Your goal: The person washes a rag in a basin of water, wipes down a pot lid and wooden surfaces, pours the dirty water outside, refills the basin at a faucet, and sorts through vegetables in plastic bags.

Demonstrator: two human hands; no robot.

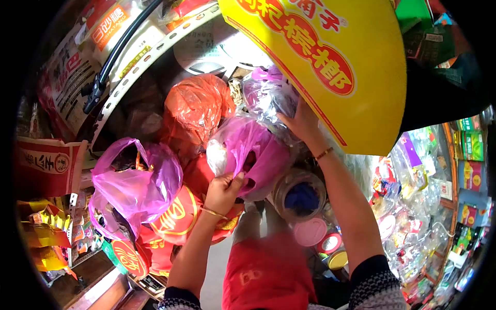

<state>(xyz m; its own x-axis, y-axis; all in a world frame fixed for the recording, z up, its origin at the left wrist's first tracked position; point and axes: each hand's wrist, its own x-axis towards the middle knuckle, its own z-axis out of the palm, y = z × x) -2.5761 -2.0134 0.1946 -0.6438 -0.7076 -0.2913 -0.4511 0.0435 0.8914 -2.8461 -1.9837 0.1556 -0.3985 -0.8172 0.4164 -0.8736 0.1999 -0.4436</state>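
Note:
My left hand point(223, 192) is closed, pinching the gathered handle of a purple plastic bag point(263, 150). A whitish layer shows on that bag's left side; its contents are hidden. Beyond it, my right hand point(302, 121) grips the side of a clear plastic bag point(266, 98) with purple plastic at its top and something dark inside. The thumb shows, while the other fingers are partly hidden. An orange-red plastic bag point(199, 106) stands left of these two. Farther left is another purple bag point(137, 181) with open handles.
A yellow printed sign point(330, 57) overhangs my right forearm. Below that arm stand a clear jar point(298, 196) and several lids. A perforated metal strip point(139, 62) curves at upper left near white printed sacks point(70, 77). Packaged goods point(413, 206) crowd the right side.

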